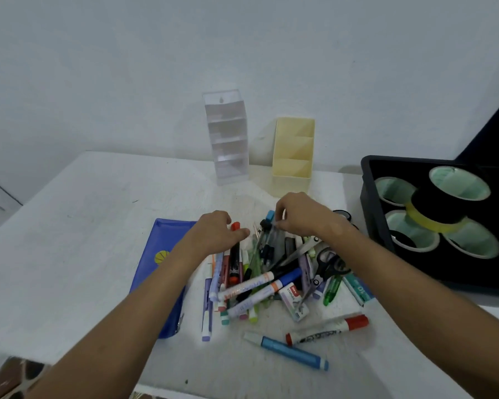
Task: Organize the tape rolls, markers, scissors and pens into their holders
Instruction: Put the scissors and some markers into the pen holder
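A heap of markers and pens [260, 283] lies in the middle of the white table [84, 226], with black-handled scissors [326, 269] on its right side. My left hand [213, 231] rests on the heap's far left, fingers curled around a black marker with a red cap [234, 254]. My right hand [303, 216] pinches a thin dark pen [267, 228] at the heap's far end. A clear tiered holder [228, 139] and a yellow three-compartment holder [293, 156] stand empty at the back. Several tape rolls [435, 208] sit in a dark tray [370, 197] at right.
A flat blue pouch [156, 269] lies left of the heap, partly under my left forearm. A red-capped marker [329, 329] and a blue marker [288, 349] lie loose near the front. A small tape roll [342, 214] peeks out behind my right wrist. The wall is close behind the holders.
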